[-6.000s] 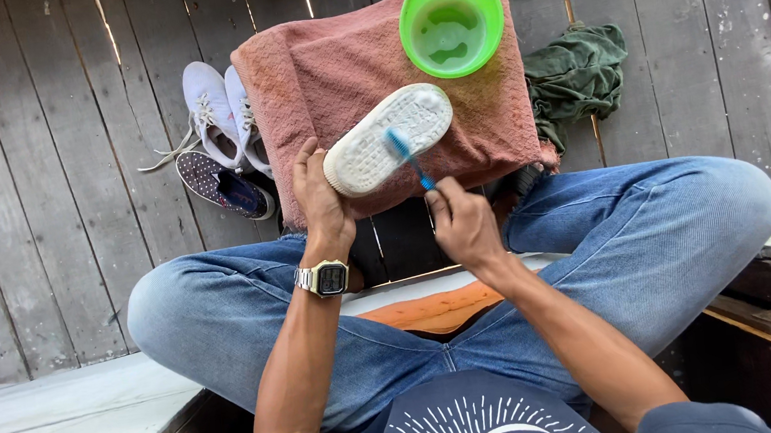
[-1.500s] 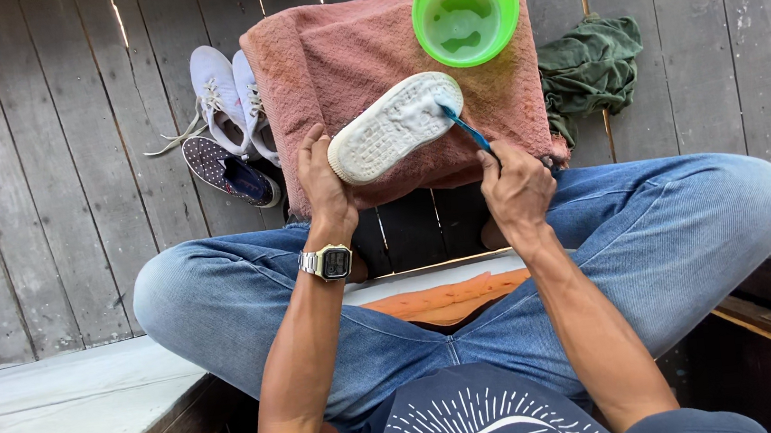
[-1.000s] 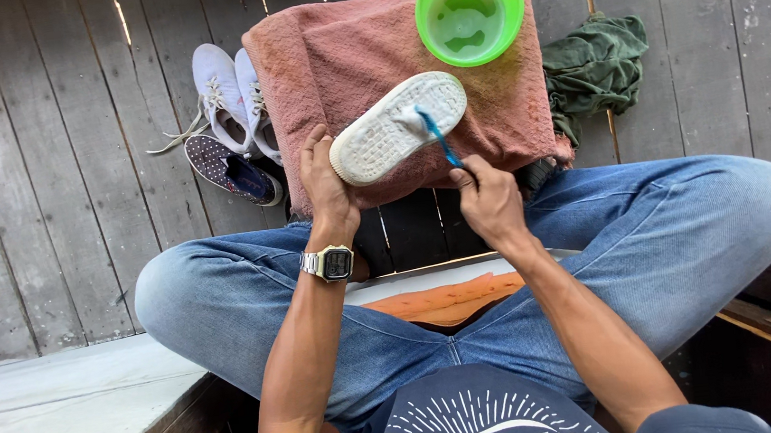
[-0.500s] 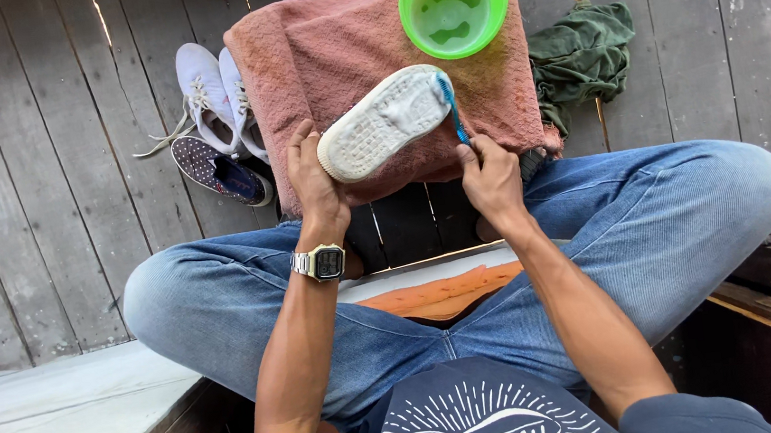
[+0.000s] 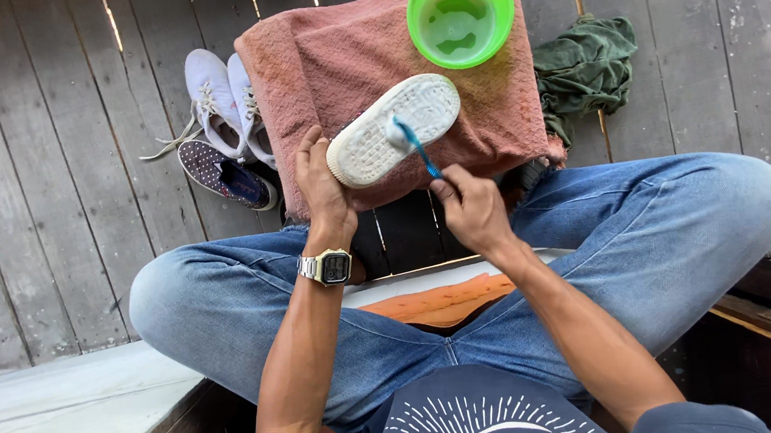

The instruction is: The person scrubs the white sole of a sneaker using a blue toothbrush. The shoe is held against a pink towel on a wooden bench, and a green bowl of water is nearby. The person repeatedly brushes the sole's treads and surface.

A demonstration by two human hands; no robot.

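The scrubbing step is in hand: the left hand [image 5: 323, 183] clamps the heel of a white shoe [image 5: 393, 130], sole up over the pink towel [image 5: 331, 60], while the right hand [image 5: 471, 209] grips a blue toothbrush [image 5: 416, 146], bristles on the sole. The next stroke calls for a firm hold and light pressure, judging by the sole's tilt.

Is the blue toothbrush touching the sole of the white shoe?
Touching. The head view shows the toothbrush head pressed on the shoe sole, no gap visible.
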